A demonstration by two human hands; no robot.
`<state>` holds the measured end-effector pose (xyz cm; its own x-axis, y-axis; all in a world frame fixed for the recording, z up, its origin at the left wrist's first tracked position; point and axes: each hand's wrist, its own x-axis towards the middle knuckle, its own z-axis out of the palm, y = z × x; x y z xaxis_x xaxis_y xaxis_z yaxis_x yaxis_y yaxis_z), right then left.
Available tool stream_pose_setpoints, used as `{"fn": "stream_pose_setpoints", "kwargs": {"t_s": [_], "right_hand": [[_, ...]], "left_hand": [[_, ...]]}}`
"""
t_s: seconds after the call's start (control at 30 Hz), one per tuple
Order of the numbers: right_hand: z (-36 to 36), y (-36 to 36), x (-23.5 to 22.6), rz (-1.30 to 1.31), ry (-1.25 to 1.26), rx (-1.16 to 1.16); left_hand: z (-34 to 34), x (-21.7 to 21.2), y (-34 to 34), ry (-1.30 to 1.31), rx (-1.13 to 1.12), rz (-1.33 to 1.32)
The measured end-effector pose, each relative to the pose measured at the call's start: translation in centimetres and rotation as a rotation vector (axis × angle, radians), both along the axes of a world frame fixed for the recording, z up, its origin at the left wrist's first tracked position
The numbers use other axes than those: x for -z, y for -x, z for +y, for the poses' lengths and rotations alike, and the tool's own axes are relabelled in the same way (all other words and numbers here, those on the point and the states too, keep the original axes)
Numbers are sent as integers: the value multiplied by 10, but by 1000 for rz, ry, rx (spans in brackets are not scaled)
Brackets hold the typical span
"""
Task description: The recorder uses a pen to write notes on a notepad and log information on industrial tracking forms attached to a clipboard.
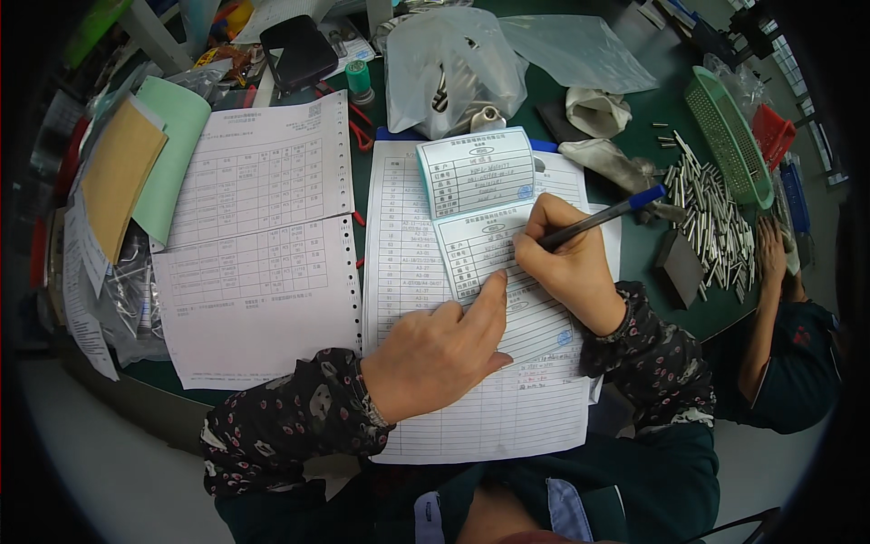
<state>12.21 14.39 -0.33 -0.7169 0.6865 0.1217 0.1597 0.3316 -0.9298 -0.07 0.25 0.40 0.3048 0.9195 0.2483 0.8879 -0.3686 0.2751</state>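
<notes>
My right hand (580,267) grips a dark pen (600,218) with a blue end cap, its tip hidden behind my fingers. Under it runs a strip of printed labels (473,174) with ruled rows; the upper ones carry handwriting and a blue stamp. My left hand (435,354) rests on the strip, index finger stretched out onto a label and thumb apart. Below the strip lie larger table sheets (507,433), some with handwritten entries. A metal clip (488,121) shows at their top edge.
Printed forms (254,317) lie at left, beside green and tan papers (172,181). Behind are a plastic bag (449,68), red-handled tool (362,136) and phone-like black object (297,53). At right, metal pins (707,218), a dark block (678,267), a green basket (729,136) and another person's hand (772,249).
</notes>
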Motion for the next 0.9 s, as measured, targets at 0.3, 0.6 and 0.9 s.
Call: {"fn": "stream_pose_setpoints", "kwargs": {"t_s": [0.3, 0.6, 0.9], "right_hand": [[-1, 0, -3, -9, 17, 30], [1, -2, -5, 34, 114, 55], [-3, 1, -3, 40, 127, -27]], "left_hand": [[0, 1, 0, 11, -2, 5], [0, -1, -1, 5, -10, 15], [1, 1, 0, -34, -27, 0]]}}
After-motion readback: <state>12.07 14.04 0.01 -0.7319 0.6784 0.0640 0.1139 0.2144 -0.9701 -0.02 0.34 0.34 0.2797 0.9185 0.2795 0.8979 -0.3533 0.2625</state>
